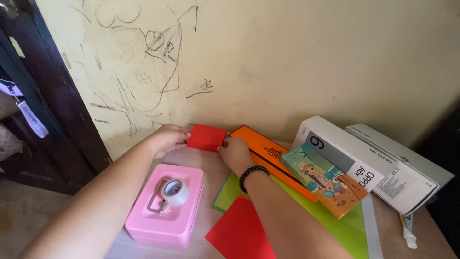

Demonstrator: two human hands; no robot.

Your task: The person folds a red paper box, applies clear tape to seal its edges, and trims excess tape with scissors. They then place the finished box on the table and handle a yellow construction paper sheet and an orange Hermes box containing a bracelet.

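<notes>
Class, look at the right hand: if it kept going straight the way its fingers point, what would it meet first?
The right hand already touches the red box, so it would press into that first. Beyond lie the left hand and probably the scribbled wall; depth is unclear.

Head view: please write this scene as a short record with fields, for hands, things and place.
left hand: on the left side of the red box
right hand: on the box's right side; black bead bracelet on the wrist
red box: at the back of the table, near the wall
pink case: in front, shut, a tape roll on its lid
paper sheets: red sheet over green sheet
right side: orange box, white boxes, small picture box
wall: yellowish, with pen scribbles
</notes>
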